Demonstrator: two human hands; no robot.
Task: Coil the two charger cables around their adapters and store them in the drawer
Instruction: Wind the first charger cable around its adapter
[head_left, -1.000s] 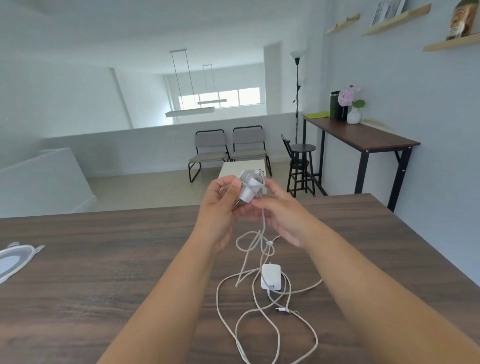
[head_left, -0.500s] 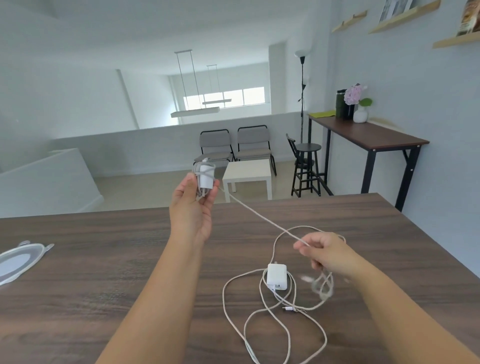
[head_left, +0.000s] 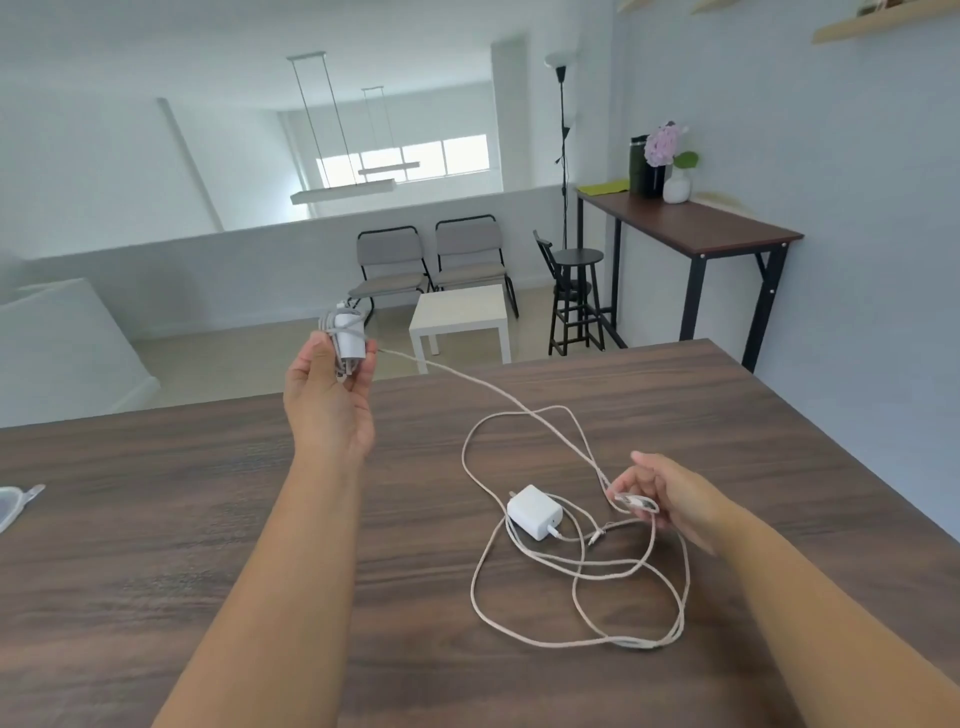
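Change: since half a second ago the right hand (head_left: 670, 499) has dropped nearer the table (head_left: 156, 519), and the cable (head_left: 467, 379) sags more.
Left hand (head_left: 330, 400): raised at centre-left, fingers curled round the partly wrapped adapter (head_left: 347, 338).
Right hand: pinches the cable's free end, low on the right.
Second adapter (head_left: 534, 512): flat on the table, just left of the right hand, its cable (head_left: 576, 618) in loose loops nearer.
Far left edge: a clear lid (head_left: 13, 504).

Place: a home loft or lounge is showing here.
Evidence: two chairs (head_left: 431, 260) are standing by a low white table (head_left: 460, 312); flowers (head_left: 665, 145) are sitting on a wall desk (head_left: 691, 223); shelves (head_left: 878, 21) are hanging above.
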